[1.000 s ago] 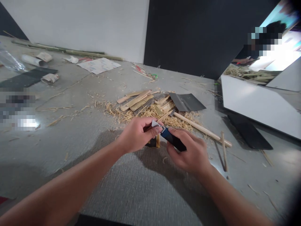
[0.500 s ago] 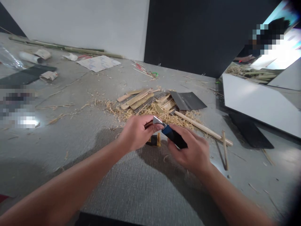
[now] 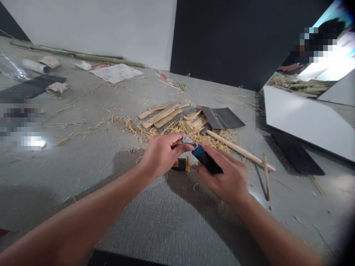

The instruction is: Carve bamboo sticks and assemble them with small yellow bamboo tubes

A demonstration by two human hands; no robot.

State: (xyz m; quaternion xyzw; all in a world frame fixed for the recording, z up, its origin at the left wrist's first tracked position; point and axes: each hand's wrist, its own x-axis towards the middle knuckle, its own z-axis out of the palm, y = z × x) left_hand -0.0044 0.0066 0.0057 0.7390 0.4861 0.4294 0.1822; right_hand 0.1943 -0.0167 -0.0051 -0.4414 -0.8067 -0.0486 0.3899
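Observation:
My right hand (image 3: pixel 226 177) grips the blue and black handle of a utility knife (image 3: pixel 203 159), its short metal blade pointing left. My left hand (image 3: pixel 161 153) is closed on a thin strip of bamboo (image 3: pixel 177 143), thumb pressed beside the blade where blade and strip meet. Both hands hover just above the grey floor. Under them stands a small black and yellow block (image 3: pixel 181 165). A pile of split bamboo pieces (image 3: pixel 169 116) and straw-like shavings (image 3: pixel 155 133) lies just beyond the hands.
A long wooden dowel (image 3: pixel 240 150) and a short stick (image 3: pixel 265 176) lie to the right. Dark sandpaper sheets (image 3: pixel 223 118) rest by the pile. A white board (image 3: pixel 307 123) stands at right, bamboo poles (image 3: pixel 77 57) and paper scraps (image 3: pixel 115 73) at the far left.
The hands and knife have stayed almost in place; the blade has slid slightly along the strip, and the view has tilted a little.

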